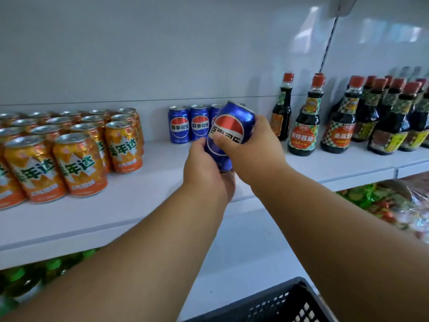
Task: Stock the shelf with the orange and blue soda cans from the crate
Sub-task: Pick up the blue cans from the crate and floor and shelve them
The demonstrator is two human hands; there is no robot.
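Both arms stretched fwd & up over the white shelf [144, 203], forearms coming in from the bottom corners and meeting in the middle. Left hand [204, 170] cups the base of a blue can [228, 133] from below, palm up-ish, fingers wrapped under the bottom rim. Right hand [253, 147] grips the same can from the right side, thumb pressed flat across the front logo, other fingers hidden round the back. So both hands grasping that one can, neither loose. Can is tilted, top leaning away & to the right, held in the air just in front of the shelved blue cans [189, 125], not touching the shelf.

Those shelved blue cans stand upright in a short row at the back wall, approx 3 visible, the rightmost partly hidden behind the held can. Left of them, w/ a gap between, the orange cans [79, 156] stand in a tight block several rows deep. Right of the hands, dark sauce bottles [304, 126] w/ red caps line the shelf. Bottom edge: corner of the dark crate [287, 303], perforated wall showing, contents not visible. Green bottles [27, 277] on the lower shelf at left, blurry.
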